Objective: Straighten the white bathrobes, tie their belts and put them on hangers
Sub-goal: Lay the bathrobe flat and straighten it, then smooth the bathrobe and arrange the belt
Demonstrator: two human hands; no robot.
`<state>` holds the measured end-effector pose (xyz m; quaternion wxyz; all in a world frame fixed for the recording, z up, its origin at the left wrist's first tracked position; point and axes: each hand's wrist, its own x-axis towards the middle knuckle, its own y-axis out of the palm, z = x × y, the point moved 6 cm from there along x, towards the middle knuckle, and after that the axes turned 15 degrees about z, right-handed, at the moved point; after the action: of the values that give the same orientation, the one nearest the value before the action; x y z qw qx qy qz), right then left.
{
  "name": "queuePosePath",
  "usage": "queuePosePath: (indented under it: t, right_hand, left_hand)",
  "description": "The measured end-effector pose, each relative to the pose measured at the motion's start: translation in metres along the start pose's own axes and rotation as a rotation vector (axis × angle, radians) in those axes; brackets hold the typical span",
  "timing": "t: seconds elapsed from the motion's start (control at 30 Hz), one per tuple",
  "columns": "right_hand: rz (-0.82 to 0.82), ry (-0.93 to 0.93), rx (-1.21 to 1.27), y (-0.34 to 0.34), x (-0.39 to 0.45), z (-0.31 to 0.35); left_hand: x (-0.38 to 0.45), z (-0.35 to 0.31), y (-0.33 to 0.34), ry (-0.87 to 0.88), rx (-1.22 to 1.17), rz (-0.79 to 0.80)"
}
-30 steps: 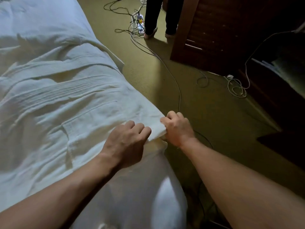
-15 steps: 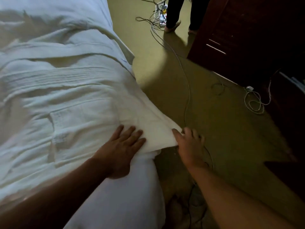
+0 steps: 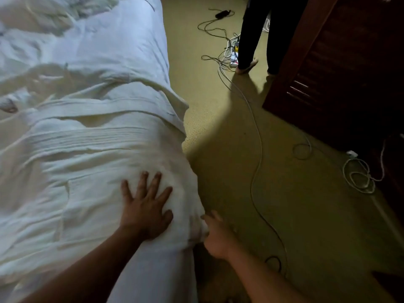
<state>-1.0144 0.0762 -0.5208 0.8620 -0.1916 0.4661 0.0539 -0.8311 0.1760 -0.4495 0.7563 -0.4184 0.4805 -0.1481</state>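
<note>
One bed point(image 3: 122, 36) filled the left side of my view, covered in white bedding. One white bathrobe point(image 3: 94, 154) lay spread across it, its hem reaching the bed's right edge and hanging a little over the side. One belt point(image 3: 91, 109) ran across the robe as a flat band, and I could not tell whether it was tied. One patch pocket point(image 3: 91, 195) showed on the robe just left of my left hand.

To the right was an olive carpet point(image 3: 229, 171), and beyond it one dark wooden cabinet point(image 3: 349, 73). One other person stood near it, only two legs point(image 3: 251, 33) in dark trousers showing. Several cables point(image 3: 256, 149) trailed over the carpet; one long one ran toward me, and one white coil point(image 3: 358, 176) lay by the cabinet's foot.

My left hand point(image 3: 145, 211) lay flat on the robe, fingers spread and straight, pressing the cloth and gripping nothing. My right hand point(image 3: 218, 235) was at the hem by the bed's edge, touching the cloth; blur kept me from telling whether its fingers pinched it.
</note>
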Motion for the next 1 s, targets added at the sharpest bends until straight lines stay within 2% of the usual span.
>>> queuePosePath:
  t: [0.13,0.3,0.4,0.47,0.57,0.67,0.73,0.87,1.0]
  right_hand:
    - [-0.006,-0.018,0.003,-0.049,-0.002,0.009]
    - [-0.093,-0.125,-0.029,-0.121,0.018,0.050]
    - [-0.172,-0.195,-0.132,-0.161,0.039,0.084]
    - [-0.252,-0.235,-0.178,-0.189,0.061,0.112]
    - [-0.320,-0.296,-0.220,-0.218,0.092,0.154]
    - [-0.335,-0.368,-0.292,-0.235,0.118,0.197]
    - [-0.361,-0.388,-0.334,-0.244,0.136,0.218]
    - [-0.385,-0.369,-0.410,-0.260,0.170,0.244]
    - [-0.318,-0.365,-0.478,-0.283,0.205,0.257]
  left_hand:
    - [0.010,0.008,-0.017,-0.049,-0.166,-0.061]
    - [0.041,0.042,-0.077,-0.152,-0.469,-0.388]
    - [0.070,0.072,-0.116,-0.151,-0.431,-0.549]
    - [0.094,0.102,-0.141,-0.175,-0.389,-0.589]
    - [0.131,0.147,-0.161,-0.234,-0.294,-0.522]
    - [0.170,0.171,-0.161,-0.249,-0.177,-0.224]
    - [0.185,0.181,-0.162,-0.263,-0.162,-0.102]
    - [0.198,0.185,-0.168,-0.282,-0.147,-0.166]
    - [0.199,0.192,-0.174,-0.282,-0.160,-0.275]
